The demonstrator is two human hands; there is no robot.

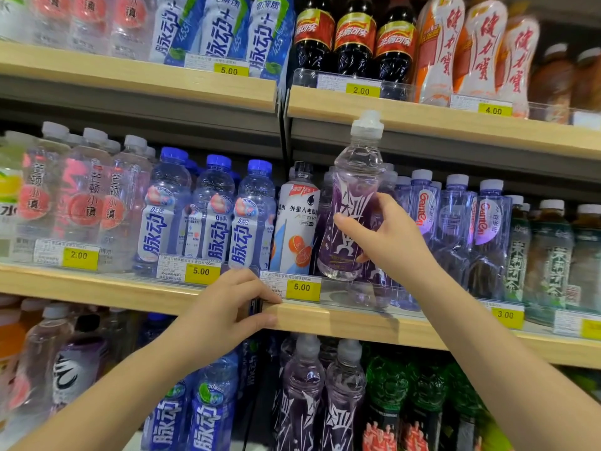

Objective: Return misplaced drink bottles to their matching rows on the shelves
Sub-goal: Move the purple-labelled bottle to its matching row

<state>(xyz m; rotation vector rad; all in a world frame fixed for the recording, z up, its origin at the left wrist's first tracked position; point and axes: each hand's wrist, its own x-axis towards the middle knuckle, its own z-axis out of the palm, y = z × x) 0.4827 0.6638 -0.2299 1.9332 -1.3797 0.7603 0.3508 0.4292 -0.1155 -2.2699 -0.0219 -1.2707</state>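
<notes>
Right hand [387, 242] grips purple bottle [353, 190] at mid-body, fingers and thumb curled round it. Bottle near upright, base just above shelf [357, 323] lip (white cap up). Orange-label bottle [294, 222] just left of it, blue bottles [455, 222] to the right. Left hand [227, 307] clasps shelf edge, fingers over, thumb under.

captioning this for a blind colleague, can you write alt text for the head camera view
The right hand grips a white-capped purple-labelled bottle at the front of the middle shelf, beside an orange-fruit electrolyte bottle. The left hand holds that shelf's edge; matching purple bottles stand one shelf down.
</notes>
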